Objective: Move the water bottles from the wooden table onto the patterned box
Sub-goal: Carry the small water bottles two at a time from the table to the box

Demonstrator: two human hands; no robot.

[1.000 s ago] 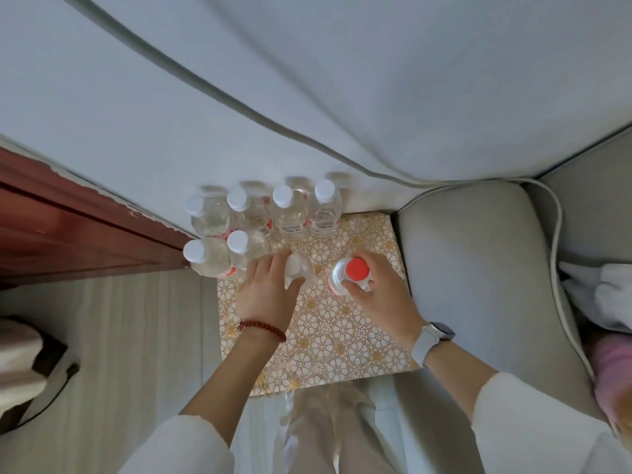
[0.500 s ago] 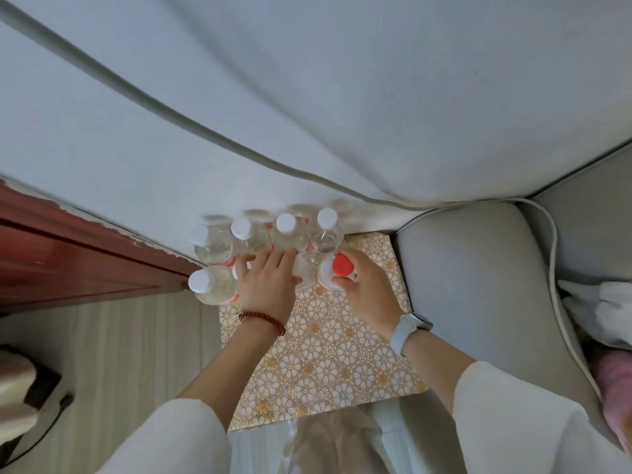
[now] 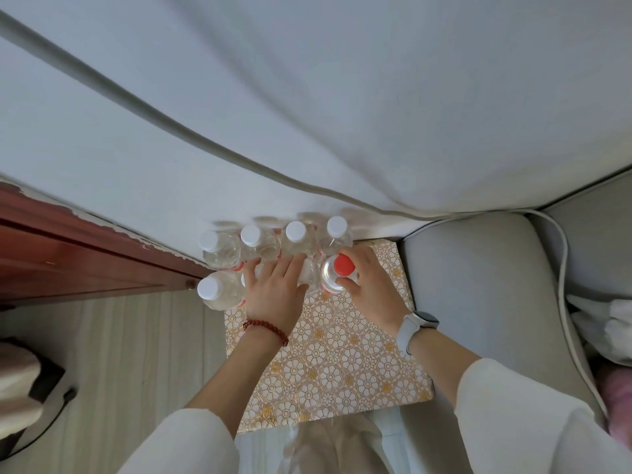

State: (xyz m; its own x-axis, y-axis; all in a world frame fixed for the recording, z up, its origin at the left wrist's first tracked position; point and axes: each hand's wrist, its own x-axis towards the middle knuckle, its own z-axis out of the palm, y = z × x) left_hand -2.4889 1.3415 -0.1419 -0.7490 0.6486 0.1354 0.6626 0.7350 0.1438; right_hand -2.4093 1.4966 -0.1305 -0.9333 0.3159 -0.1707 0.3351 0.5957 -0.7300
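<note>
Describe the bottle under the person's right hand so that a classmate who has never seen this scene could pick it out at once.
Find the patterned box with gold flowers, beside the grey cushion. At its far end stands a cluster of clear water bottles; the red-capped bottle is at the right of the near row, gripped by the right hand. Every other visible cap is white.

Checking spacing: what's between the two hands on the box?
Head view: a clear bottle, mostly under the left hand, beside the red-capped bottle the right hand grips.

Soft, even daylight with a cool cast; shadows are faint and diffuse. The clear bottles [image 3: 297, 239] at the far edge look slightly smeared. Wide-angle distortion bends the straight lines strongly toward the frame's edges, with no harsh glare
</note>
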